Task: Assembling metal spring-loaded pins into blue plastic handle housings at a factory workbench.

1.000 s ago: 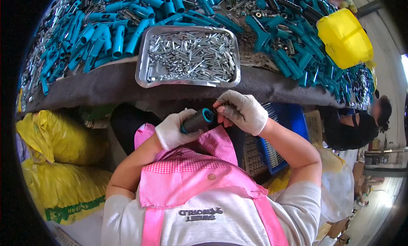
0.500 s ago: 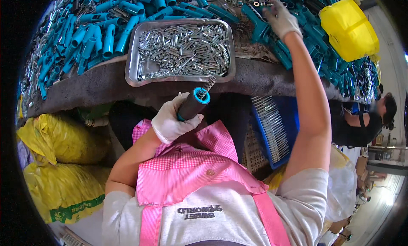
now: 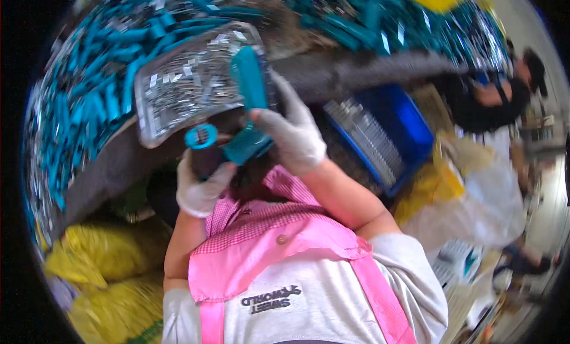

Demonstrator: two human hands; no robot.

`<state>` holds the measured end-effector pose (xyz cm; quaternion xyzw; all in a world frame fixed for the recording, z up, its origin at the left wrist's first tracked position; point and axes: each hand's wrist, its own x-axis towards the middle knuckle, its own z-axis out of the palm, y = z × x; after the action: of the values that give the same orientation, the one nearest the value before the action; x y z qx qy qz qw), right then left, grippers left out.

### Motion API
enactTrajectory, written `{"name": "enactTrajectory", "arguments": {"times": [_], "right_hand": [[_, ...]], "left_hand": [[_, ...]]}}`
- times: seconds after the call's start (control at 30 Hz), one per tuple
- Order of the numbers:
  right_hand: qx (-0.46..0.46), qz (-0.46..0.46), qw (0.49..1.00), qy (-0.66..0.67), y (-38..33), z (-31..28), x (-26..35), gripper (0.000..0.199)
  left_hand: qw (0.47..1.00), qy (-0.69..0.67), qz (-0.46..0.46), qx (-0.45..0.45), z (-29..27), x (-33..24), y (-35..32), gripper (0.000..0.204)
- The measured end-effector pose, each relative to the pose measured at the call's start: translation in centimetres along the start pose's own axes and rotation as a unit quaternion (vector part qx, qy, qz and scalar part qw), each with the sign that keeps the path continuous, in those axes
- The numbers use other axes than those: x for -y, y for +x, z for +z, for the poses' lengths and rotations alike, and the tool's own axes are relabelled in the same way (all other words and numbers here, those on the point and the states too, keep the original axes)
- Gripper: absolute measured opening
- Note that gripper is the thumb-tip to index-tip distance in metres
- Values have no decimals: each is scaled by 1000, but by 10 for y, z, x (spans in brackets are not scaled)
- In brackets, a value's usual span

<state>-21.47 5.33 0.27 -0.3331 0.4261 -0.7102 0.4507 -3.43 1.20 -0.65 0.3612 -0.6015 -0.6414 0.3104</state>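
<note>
My gloved left hand is closed round a black cylindrical sleeve with a teal ring at its upper end. A coil spring shows in the ring's opening. In my gloved right hand is a teal plastic part, long and angled, its lower end close beside the sleeve. Motion blur hides whether the two touch. Just beyond both hands lies a metal tray of small silver pins, partly covered by the teal part.
Heaps of teal plastic parts cover the table, whose edge is grey cloth. Below it on the right stands a blue crate with silver rods. Yellow sacks lie at lower left. Another person is at the far right.
My right hand has come back from the far heap to the sleeve and now holds a teal part. The spring stands lower in the sleeve. The whole view has turned and shifted.
</note>
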Motion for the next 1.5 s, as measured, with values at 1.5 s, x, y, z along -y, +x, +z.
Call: {"name": "enactTrajectory", "arguments": {"times": [1.5], "right_hand": [[556, -373, 489, -560, -25, -19, 12, 31]], "left_hand": [[851, 29, -262, 455, -33, 111, -60, 46]]}}
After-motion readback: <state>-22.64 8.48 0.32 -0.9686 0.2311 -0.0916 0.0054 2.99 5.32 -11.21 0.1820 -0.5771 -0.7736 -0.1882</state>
